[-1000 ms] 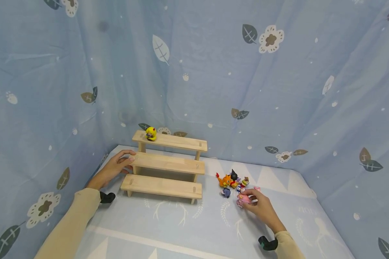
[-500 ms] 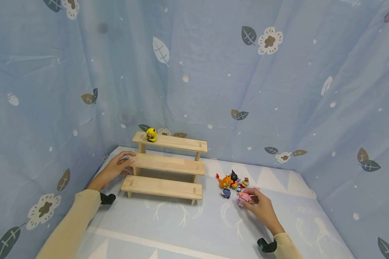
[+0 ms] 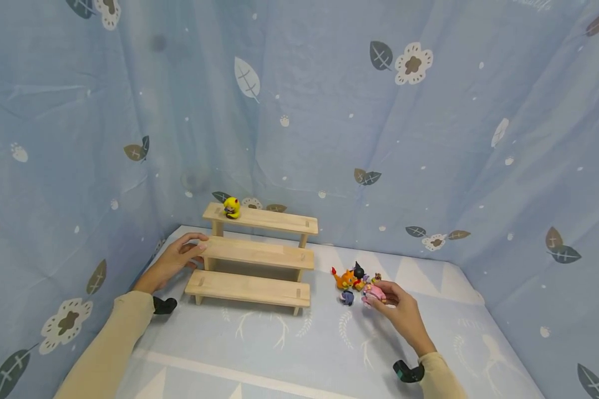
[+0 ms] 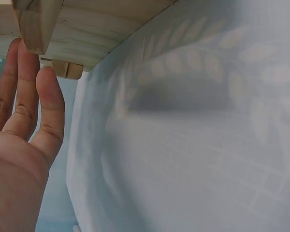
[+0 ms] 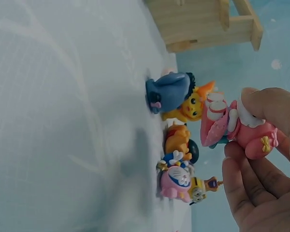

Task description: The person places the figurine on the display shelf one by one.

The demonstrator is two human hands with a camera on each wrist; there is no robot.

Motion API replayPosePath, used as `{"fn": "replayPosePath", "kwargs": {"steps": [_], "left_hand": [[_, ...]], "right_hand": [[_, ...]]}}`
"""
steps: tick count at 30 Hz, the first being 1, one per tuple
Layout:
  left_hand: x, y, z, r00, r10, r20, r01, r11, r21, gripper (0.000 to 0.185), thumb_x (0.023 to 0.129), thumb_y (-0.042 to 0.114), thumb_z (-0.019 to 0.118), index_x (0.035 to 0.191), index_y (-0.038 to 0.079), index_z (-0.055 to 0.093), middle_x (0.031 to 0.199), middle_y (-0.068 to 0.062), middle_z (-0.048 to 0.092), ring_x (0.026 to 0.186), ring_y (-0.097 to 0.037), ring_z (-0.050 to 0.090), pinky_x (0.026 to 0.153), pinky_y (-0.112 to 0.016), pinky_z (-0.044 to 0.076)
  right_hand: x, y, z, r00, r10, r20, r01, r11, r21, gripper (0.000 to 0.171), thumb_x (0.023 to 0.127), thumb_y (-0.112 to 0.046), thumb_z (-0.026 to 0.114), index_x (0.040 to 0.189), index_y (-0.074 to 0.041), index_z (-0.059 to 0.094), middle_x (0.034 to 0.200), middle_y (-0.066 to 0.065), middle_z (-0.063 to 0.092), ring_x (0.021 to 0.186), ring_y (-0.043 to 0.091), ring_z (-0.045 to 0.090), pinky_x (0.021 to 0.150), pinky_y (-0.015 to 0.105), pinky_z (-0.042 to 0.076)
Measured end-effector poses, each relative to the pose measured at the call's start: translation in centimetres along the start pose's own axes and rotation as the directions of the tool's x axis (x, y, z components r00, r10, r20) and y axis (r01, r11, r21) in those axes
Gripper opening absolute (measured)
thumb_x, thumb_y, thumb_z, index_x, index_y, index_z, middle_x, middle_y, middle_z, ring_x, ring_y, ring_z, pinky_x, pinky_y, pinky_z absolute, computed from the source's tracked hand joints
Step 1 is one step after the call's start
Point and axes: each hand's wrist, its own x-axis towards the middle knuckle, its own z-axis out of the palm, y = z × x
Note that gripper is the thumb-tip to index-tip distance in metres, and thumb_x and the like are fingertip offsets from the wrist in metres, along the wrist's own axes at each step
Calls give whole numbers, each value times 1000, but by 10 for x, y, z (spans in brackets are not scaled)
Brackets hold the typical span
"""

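My left hand point(image 3: 176, 259) touches the left end of the middle step of a three-tier wooden display stand point(image 3: 257, 251). In the left wrist view its fingers point(image 4: 50, 104) reach up fairly straight, fingertips near a wooden leg. My right hand point(image 3: 401, 313) pinches a pink-and-white toy figurine point(image 5: 256, 133) between thumb and fingers, above the table surface in the right wrist view. Close to it stand a blue-grey donkey figurine point(image 5: 170, 92), an orange dragon-like figurine point(image 3: 345, 280) and a pink cat-like figurine point(image 5: 175, 182). On the top step, toward its left end, sits a yellow figurine point(image 3: 232, 208).
More small figurines crowd together behind the donkey, among them a yellow goggled one point(image 5: 197, 189) and an orange one point(image 5: 178, 140). A patterned cloth point(image 3: 259, 354) covers the table. Blue printed curtains point(image 3: 299, 111) enclose the back and sides.
My right hand has shifted slightly away from me and left with the pink-and-white figurine, nearer the cluster. My left hand stays at the stand.
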Motion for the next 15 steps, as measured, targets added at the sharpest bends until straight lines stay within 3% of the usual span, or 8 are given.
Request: {"fn": "replayPosePath", "kwargs": {"steps": [8,15], "left_hand": [[0,0,0,1000,5,1,-5,1000,-2,53,105,41,61,149,16,48,119,-12,63,109,-49,61,82,-46,58],[1,-2,-1,1000,-9,-7,9,1000,0,54,103,45,63,148,18,49,119,-13,64,109,-48,61,82,-44,58]], "right_hand": [[6,-12,2,1000,-21,2,21,1000,-20,51,89,-37,83,132,-13,68,135,5,65,108,20,67,89,23,56],[13,-24,6,998,-57,8,57,998,17,46,88,-32,85,128,-17,67,123,-1,68,106,18,66,89,22,55]]}}
